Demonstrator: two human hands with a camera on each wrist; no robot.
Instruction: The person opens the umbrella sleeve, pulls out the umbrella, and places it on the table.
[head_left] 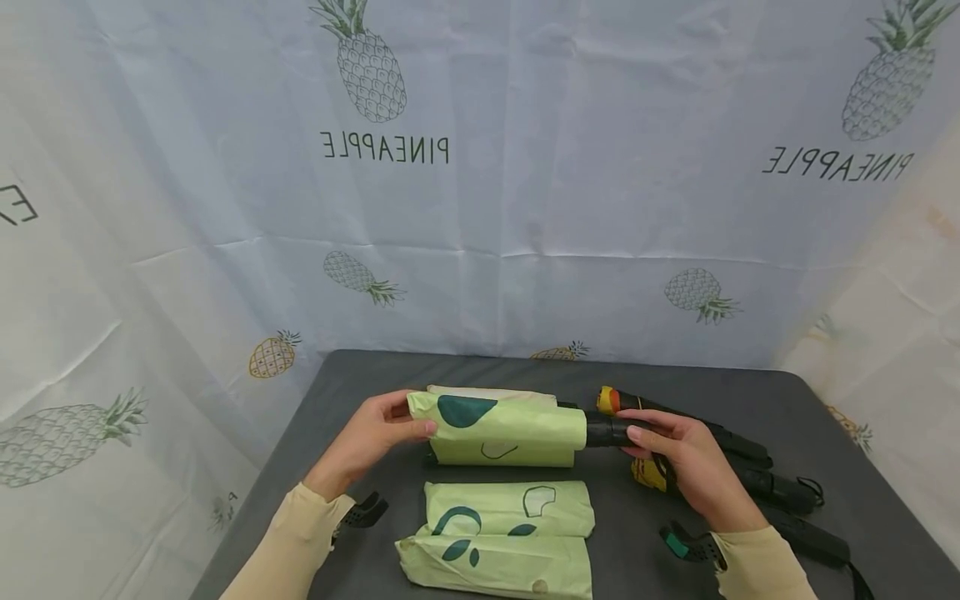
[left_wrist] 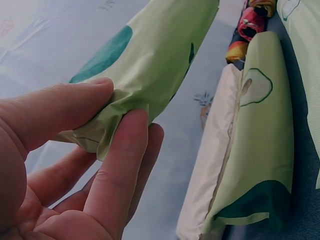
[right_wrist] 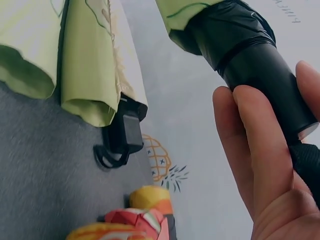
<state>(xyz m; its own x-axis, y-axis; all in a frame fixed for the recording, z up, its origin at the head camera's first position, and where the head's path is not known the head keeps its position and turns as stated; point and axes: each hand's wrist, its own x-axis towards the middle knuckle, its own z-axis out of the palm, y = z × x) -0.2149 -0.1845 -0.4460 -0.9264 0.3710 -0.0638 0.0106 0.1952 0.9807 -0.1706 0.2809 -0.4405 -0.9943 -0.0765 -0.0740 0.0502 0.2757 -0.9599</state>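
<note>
A folded umbrella with a black handle (head_left: 606,430) lies level between the hands, in a light green sleeve (head_left: 517,421) with dark green patches. My left hand (head_left: 386,423) pinches the sleeve's crumpled far end between thumb and fingers, plain in the left wrist view. At the other end my right hand (head_left: 686,458) holds the black handle with thumb and fingertips; a dark strap (right_wrist: 307,162) hangs by the palm. Part of the umbrella inside the sleeve is hidden. Behind and below it lie a whitish sleeve (left_wrist: 207,165) and another green sleeve (left_wrist: 267,135).
Nearer the body, two green sleeves (head_left: 510,508) lie side by side on the dark grey table (head_left: 360,375). Right of them are several black folded umbrellas (head_left: 780,487) with yellow and red ends, partly under the right hand. A pineapple-print curtain (head_left: 525,200) hangs behind.
</note>
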